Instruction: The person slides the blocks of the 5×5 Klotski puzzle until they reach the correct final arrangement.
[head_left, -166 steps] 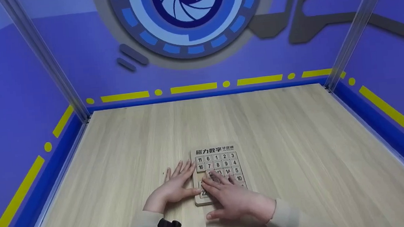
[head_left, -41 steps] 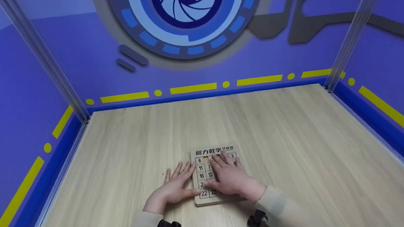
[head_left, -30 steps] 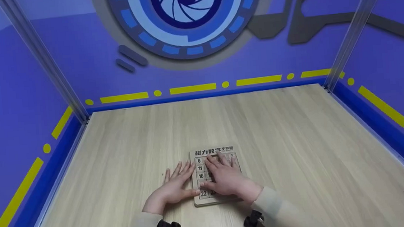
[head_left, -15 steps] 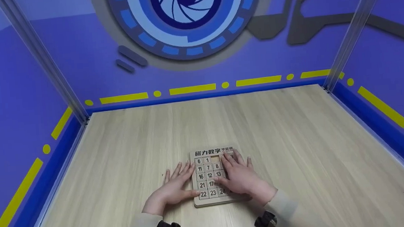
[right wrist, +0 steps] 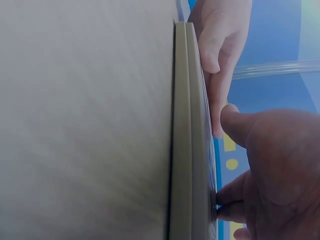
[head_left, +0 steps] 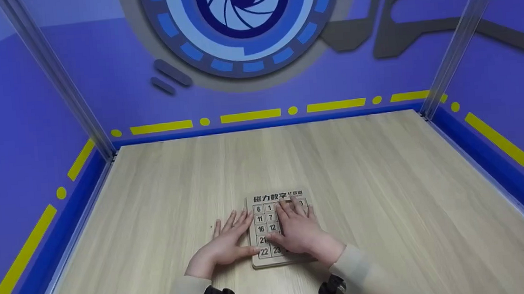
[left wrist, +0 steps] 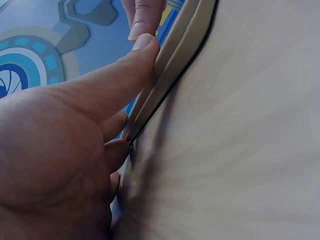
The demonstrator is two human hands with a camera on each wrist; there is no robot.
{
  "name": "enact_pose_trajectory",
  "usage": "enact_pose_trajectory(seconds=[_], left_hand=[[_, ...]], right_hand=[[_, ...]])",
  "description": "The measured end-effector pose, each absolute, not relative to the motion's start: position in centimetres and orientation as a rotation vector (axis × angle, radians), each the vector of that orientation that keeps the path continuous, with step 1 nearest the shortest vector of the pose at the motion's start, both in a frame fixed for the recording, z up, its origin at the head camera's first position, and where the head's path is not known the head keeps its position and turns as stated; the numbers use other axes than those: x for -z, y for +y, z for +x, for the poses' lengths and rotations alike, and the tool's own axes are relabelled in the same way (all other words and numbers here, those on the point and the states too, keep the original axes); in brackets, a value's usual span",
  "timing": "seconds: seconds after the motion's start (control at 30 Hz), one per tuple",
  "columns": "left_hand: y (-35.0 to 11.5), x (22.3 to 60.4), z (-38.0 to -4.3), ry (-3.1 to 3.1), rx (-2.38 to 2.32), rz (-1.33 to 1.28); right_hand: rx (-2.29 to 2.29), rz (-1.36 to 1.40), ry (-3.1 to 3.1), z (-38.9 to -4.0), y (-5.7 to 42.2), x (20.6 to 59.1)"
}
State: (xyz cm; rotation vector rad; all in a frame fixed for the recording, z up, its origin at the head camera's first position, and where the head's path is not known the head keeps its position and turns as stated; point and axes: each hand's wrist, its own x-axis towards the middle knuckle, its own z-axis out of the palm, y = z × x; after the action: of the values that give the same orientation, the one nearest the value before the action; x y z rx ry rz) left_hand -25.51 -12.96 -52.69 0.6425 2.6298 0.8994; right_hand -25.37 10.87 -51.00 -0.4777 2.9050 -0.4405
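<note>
Puzzle [head_left: 267,227] runs lengthwise forward, under the right hand [head_left: 300,232]. The left hand [head_left: 224,246] touches its left edge; both are unclenched, grasping nothing.

Right fingers [head_left: 287,209] hide part of the number board [head_left: 265,261]

The head view looks forward and down from above the table [head_left: 263,165], far enough off to take in the back wall [head_left: 258,96], the board [head_left: 271,261], the left hand [head_left: 223,246] and the right hand [head_left: 304,232]. Both wrist views sit close and low, turned sideways, with the table filling opposite sides; they share the board's edge and, though the left one crops it hard, probably the right hand too.
</note>
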Motion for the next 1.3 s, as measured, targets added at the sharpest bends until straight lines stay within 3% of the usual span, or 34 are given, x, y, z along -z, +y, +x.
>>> enact_pose_trajectory(seconds=[0.57,1.07,1.3], left_hand=[[-12.9,52.7,-25.6,2.636,-0.894,0.630],[-12.9,52.7,-25.5,2.631,-0.907,0.631],[-12.7,52.7,-25.5,2.631,-0.909,0.637]], right_hand=[[0.554,-0.363,2.937,-25.4,15.1,51.1],[0.512,-0.427,2.913,-25.4,13.0,51.2],[0.586,-0.427,2.913,-25.0,14.8,50.7]])
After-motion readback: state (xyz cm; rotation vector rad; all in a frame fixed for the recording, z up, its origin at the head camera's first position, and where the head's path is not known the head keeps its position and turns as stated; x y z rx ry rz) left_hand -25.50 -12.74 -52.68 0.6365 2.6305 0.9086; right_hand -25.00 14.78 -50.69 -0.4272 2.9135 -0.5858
